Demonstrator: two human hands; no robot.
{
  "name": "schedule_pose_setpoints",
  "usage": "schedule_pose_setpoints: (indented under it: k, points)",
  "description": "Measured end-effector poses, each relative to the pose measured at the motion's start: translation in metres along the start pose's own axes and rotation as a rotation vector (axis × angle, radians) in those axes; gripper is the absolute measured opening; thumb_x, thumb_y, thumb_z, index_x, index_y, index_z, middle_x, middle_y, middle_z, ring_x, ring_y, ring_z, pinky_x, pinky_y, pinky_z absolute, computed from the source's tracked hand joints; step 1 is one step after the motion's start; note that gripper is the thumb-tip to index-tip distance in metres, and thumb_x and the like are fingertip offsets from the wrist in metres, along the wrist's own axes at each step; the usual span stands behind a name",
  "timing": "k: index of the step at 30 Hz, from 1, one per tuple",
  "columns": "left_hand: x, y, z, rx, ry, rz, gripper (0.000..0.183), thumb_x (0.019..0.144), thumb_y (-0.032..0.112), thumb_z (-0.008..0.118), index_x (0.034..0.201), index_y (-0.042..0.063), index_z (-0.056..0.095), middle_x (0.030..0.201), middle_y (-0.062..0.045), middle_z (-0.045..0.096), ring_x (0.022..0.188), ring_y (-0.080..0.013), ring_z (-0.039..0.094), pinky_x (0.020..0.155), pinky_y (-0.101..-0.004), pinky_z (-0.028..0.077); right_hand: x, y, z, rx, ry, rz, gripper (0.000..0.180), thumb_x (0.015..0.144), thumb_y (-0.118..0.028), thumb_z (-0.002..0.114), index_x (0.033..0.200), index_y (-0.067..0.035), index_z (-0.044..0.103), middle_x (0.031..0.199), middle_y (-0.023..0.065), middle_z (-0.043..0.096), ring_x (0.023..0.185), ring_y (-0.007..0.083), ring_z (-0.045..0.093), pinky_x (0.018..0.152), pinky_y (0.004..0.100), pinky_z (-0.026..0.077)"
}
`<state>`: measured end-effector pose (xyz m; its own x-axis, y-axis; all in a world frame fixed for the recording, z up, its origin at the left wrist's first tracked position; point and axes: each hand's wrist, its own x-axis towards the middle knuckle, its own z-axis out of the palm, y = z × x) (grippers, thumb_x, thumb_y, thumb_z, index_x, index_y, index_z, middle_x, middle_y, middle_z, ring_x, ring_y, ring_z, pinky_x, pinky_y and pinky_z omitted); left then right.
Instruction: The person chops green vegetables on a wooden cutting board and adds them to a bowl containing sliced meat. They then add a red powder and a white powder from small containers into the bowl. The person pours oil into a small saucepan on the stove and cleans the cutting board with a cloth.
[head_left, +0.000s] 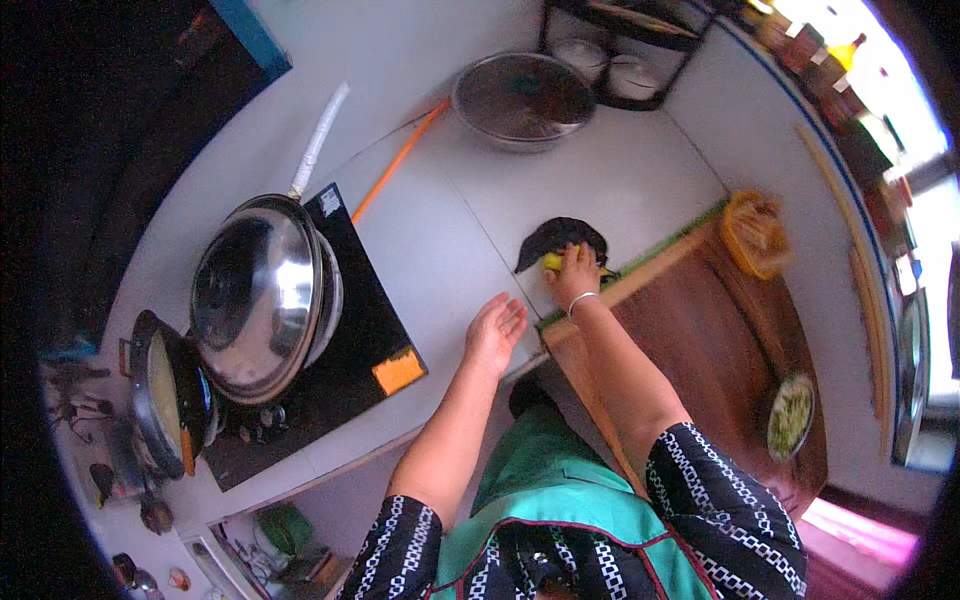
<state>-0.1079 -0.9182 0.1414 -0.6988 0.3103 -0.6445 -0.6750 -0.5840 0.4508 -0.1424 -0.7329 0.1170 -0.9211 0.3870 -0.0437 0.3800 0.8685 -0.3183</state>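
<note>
My right hand (576, 276), with a bracelet at the wrist, reaches to a black plastic bag (559, 231) on the white counter. Its fingers are on a small yellow-green item (553, 261), perhaps a fruit, at the bag's near edge; whether they grip it I cannot tell. More yellow shows beneath the fingers, partly hidden. My left hand (499, 330) hangs over the counter's front edge, palm turned inward, fingers apart, holding nothing.
At left, a wok with a domed metal lid (255, 300) covers part of the black stove (360, 300); another wok (161, 390) stands beyond. A large lidded pan (525, 97) sits at the back. Right are a brown wooden board (690, 337), a yellow basket (754, 234) and a bowl of chopped greens (791, 416).
</note>
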Motion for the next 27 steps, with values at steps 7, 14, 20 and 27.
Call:
schedule_pose_setpoints:
  k: [7, 14, 20, 27]
  points:
    - [0.040, 0.027, 0.037, 0.228, 0.379, 0.320, 0.045, 0.087, 0.015, 0.055, 0.129, 0.007, 0.041, 0.128, -0.013, 0.046, 0.115, -0.0248, 0.048, 0.095, -0.0384, 0.040, 0.065, -0.061, 0.052, 0.130, -0.004, -0.338, 0.065, 0.075, -0.026, 0.061, 0.133, -0.006, 0.039, 0.143, 0.0145, 0.031, 0.132, 0.0330, 0.026, 0.107, 0.0458, 0.024]
    - [-0.021, 0.028, 0.014, 0.693, 0.413, 0.672, 0.045, 0.089, 0.004, 0.047, 0.133, 0.002, 0.037, 0.140, -0.015, 0.034, 0.132, -0.0264, 0.029, 0.108, -0.0365, 0.022, -0.079, -0.091, 0.047, 0.394, -0.294, -0.889, 0.046, 0.078, -0.022, 0.055, 0.121, -0.005, 0.051, 0.133, 0.0153, 0.043, 0.128, 0.0330, 0.034, 0.104, 0.0448, 0.029]
    - [-0.004, -0.004, 0.026, 0.703, 0.321, 0.414, 0.048, 0.086, 0.003, 0.049, 0.132, 0.000, 0.038, 0.139, -0.018, 0.036, 0.132, -0.0285, 0.031, 0.107, -0.0369, 0.025, -0.040, 0.000, 0.050, 0.161, -0.097, -0.738, 0.037, 0.083, -0.024, 0.054, 0.118, -0.013, 0.057, 0.132, 0.0087, 0.046, 0.126, 0.0345, 0.036, 0.103, 0.0497, 0.028]
    - [0.004, -0.018, 0.004, 0.649, 0.260, 0.393, 0.049, 0.088, 0.011, 0.049, 0.134, 0.005, 0.038, 0.140, -0.014, 0.035, 0.130, -0.0250, 0.033, 0.106, -0.0381, 0.026, -0.014, 0.099, 0.055, -0.114, 0.131, -0.025, 0.039, 0.081, -0.014, 0.049, 0.119, -0.013, 0.051, 0.118, 0.0127, 0.052, 0.103, 0.0373, 0.051, 0.087, 0.0466, 0.043]
